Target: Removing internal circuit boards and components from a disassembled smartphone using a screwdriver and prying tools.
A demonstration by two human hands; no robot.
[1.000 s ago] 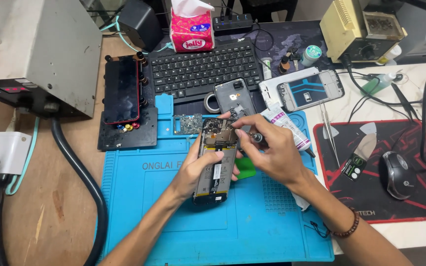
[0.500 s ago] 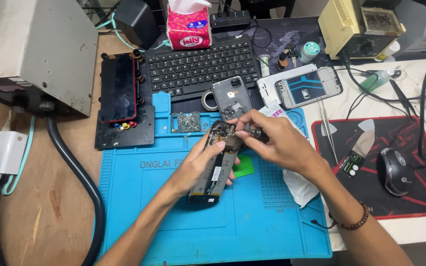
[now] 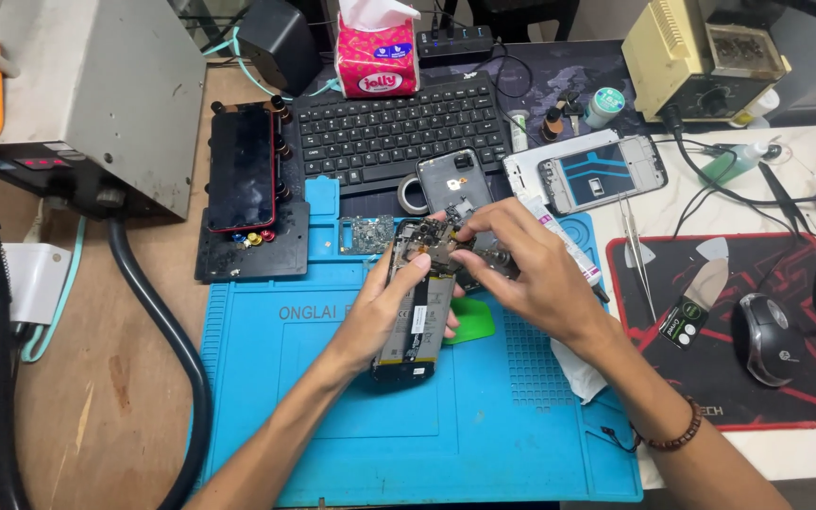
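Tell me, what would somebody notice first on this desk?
Probably the two hands in the middle: the left hand holds an opened phone over the bright blue mat, and the right hand picks at the phone's top end. Next, the pink tissue box behind the black keyboard.

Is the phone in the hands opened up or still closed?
Opened: the phone in the left hand shows its battery and bare boards, no back cover.

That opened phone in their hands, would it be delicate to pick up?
Probably delicate: the opened phone shows bare boards and battery. It looks stiff and flat, unlikely to roll. The left hand cradles it while the right hand works at its top.
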